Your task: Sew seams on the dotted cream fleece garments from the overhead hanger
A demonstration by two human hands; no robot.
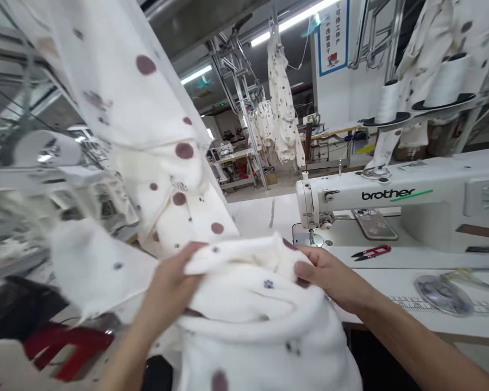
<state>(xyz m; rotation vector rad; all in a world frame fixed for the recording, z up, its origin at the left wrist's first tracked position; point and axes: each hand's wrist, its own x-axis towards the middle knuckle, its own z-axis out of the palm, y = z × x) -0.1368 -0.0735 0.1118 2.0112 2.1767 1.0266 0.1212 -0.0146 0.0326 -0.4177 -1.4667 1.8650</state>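
Note:
A white fleecy garment with dark dots (252,309) is bunched up in front of me, and part of it rises up at the left (146,108). My left hand (169,288) is closed on a folded edge of the fabric. My right hand (326,274) pinches the same fabric at its right side, thumb on top. Both hands sit just left of the white sewing machine (391,198), whose needle area (309,233) is close to my right hand.
Red thread snips (372,251) lie on the machine bed. A clear disc (444,293) and a printed ruler lie on the white table (391,315). Thread cones (448,81) stand on a rack above. More dotted garments (283,103) hang behind. A red object (69,345) sits lower left.

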